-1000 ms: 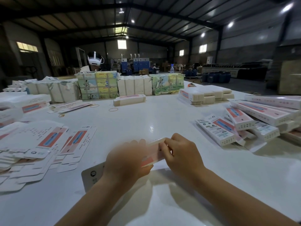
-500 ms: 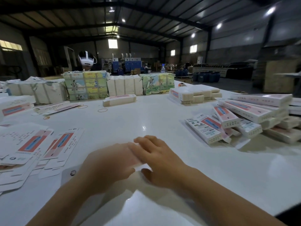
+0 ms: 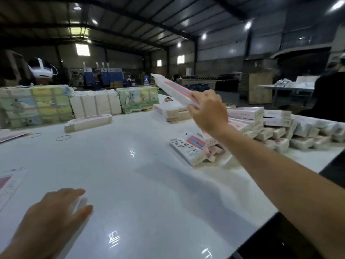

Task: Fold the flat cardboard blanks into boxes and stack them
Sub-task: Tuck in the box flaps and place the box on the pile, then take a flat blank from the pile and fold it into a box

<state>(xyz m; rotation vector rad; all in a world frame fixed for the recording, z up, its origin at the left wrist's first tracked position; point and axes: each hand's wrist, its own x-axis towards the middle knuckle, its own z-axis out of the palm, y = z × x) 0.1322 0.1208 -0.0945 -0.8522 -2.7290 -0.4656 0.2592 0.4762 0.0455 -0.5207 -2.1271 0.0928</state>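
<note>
My right hand (image 3: 208, 111) is stretched out to the right, raised above the table, and grips one end of a long folded white box with a pink and blue label (image 3: 172, 88). The box slants up and away to the left. Below the hand lies a heap of finished boxes (image 3: 261, 126), with one box (image 3: 188, 148) nearest me. My left hand (image 3: 54, 214) hovers low over the white table (image 3: 140, 184) at the front left, fingers spread and blurred, with nothing in it. A flat blank (image 3: 9, 182) shows at the left edge.
Wrapped bundles of printed packs (image 3: 35, 105) and white packs (image 3: 95, 104) line the table's far side. A single box (image 3: 87, 123) and rubber bands (image 3: 63, 137) lie before them. Another box stack (image 3: 171, 112) sits behind. A person in dark clothes (image 3: 328, 98) stands at the right.
Both hands were together at the front, working on the box. Now my right hand has carried the box up and to the right over the heap, and my left hand has let go.
</note>
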